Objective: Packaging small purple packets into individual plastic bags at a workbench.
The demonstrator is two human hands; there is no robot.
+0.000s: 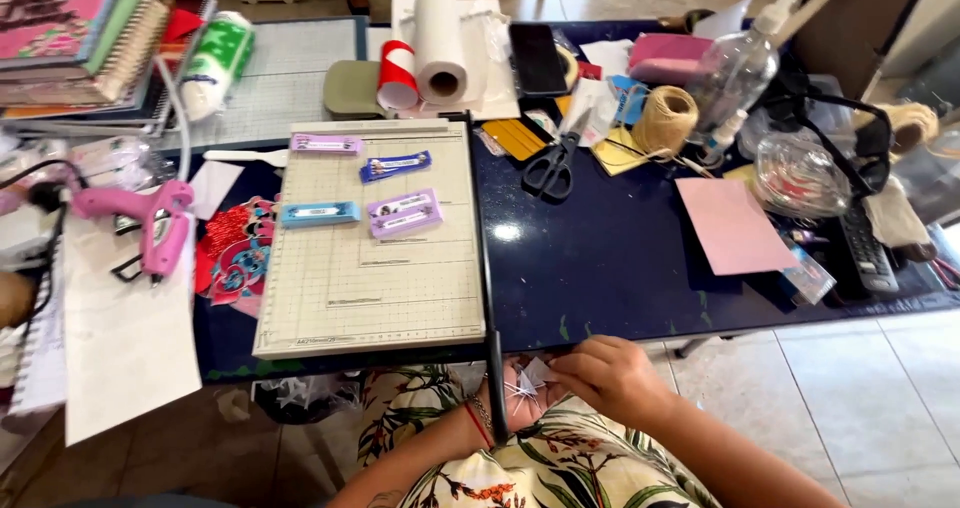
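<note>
While both hands work below the near edge of the dark blue counter, the right hand pinches a small white paper piece with its fingers pressed together. The left hand holds the same piece from below; its fingers are mostly hidden, so I cannot tell their state. Farther left, a paper cutter board carries small coloured clips.

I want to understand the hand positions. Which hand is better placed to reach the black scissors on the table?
Probably the right hand: it lies almost straight below the scissors, while the left hand sits behind the paper cutter's arm.
</note>
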